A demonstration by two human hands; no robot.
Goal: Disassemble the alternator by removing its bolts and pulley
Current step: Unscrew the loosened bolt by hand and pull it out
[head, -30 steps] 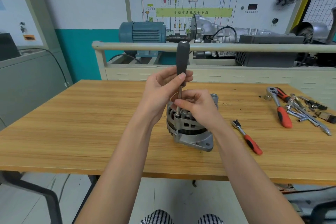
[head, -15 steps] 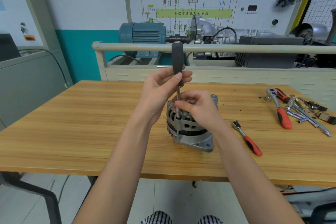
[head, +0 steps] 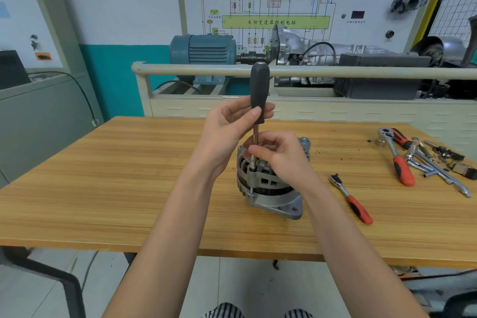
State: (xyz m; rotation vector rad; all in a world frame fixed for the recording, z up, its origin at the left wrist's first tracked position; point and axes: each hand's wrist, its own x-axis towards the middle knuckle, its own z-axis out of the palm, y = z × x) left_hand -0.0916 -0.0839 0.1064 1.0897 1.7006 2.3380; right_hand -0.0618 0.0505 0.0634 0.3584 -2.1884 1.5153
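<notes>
A grey metal alternator (head: 271,188) stands on the wooden table (head: 103,183), its top partly hidden by my right hand. A nut driver with a black handle (head: 259,90) stands upright, its steel shaft reaching down to a bolt on the alternator's left upper edge. My left hand (head: 227,134) pinches the lower end of the handle between thumb and fingers. My right hand (head: 281,155) rests on top of the alternator and pinches the shaft low down near the socket.
A small red-handled ratchet (head: 351,197) lies right of the alternator. Further right lie a larger red-handled ratchet (head: 396,157) and several chrome tools (head: 436,165). Behind the table runs a beige rail (head: 361,72) with a blue motor (head: 204,51) and gearbox rig.
The driver handle has swayed slightly left and back toward upright between my left fingers. My right hand stays on the shaft. The alternator has not moved.
</notes>
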